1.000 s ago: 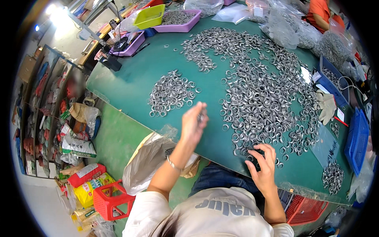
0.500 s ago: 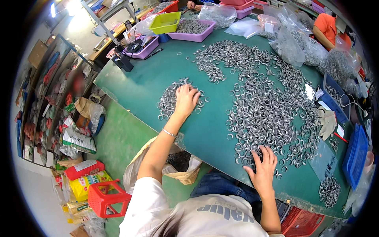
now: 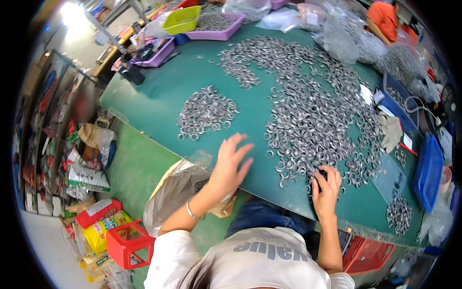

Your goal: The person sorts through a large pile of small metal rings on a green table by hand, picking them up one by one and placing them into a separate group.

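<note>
Grey metal rings lie in a big spread-out heap (image 3: 313, 127) on the green table. A smaller pile of rings (image 3: 204, 113) sits to the left, apart from it. My left hand (image 3: 232, 161) hovers over the table's near edge, below the small pile, with fingers spread and nothing in them. At the near edge of the big heap, my right hand (image 3: 327, 188) has its thumb and fingers bent together around metal rings; how many is hidden. Below my left forearm, an open sack (image 3: 168, 192) stands against the table edge, its contents mostly covered.
Another small ring pile (image 3: 399, 215) lies at the right, near a blue basket (image 3: 428, 173) and a glove (image 3: 391, 132). Purple (image 3: 216, 29) and yellow-green trays (image 3: 181, 20) stand at the back left. A person in orange (image 3: 382, 21) sits far right. A red stool (image 3: 127, 243) is on the floor.
My left hand has left the small pile and come back toward me, to the table edge. My right hand's fingers have drawn together at the heap's near edge. The view has shifted slightly.
</note>
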### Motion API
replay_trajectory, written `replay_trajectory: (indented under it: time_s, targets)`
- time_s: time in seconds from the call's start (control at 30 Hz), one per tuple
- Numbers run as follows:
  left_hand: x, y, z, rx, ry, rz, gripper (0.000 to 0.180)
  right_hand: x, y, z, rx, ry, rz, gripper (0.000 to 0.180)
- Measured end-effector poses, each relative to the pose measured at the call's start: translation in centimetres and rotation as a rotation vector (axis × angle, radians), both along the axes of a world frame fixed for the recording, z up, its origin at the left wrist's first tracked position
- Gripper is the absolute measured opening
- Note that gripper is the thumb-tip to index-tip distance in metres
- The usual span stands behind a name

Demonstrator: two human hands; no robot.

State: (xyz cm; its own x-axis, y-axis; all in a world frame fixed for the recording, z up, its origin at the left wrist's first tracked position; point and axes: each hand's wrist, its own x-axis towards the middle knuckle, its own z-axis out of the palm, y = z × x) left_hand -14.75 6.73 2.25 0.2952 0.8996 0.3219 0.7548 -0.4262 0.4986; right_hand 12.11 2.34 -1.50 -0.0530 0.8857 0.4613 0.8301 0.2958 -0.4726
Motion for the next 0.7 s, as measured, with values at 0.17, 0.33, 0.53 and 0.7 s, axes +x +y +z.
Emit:
replay_trajectory:
  time_s: [0.17, 0.33, 0.53, 0.7]
  targets:
    - [4.4, -4.1, -0.7, -0.188, -0.231, -0.162, 0.036, 1.3, 0.2, -0.2, 0.018, 0.077, -0.083, 0.018]
    - [7.6, -4.8, -3.2, -0.160, -0.321, -0.154, 0.035, 2.4, 0.4, -0.1, 0.011, 0.052, -0.124, 0.016]
    - [9.6, -5.6, -2.8, -0.615, -0.808, -0.258, 0.048, 0.1, -2.5, 2.1, -0.265, 0.695, -0.050, 0.009]
    - [10.2, -5.7, -4.3, -1.072, -1.098, -0.310, 0.032, -1.9, -3.9, 3.1, -0.246, 0.333, 0.178, 0.018]
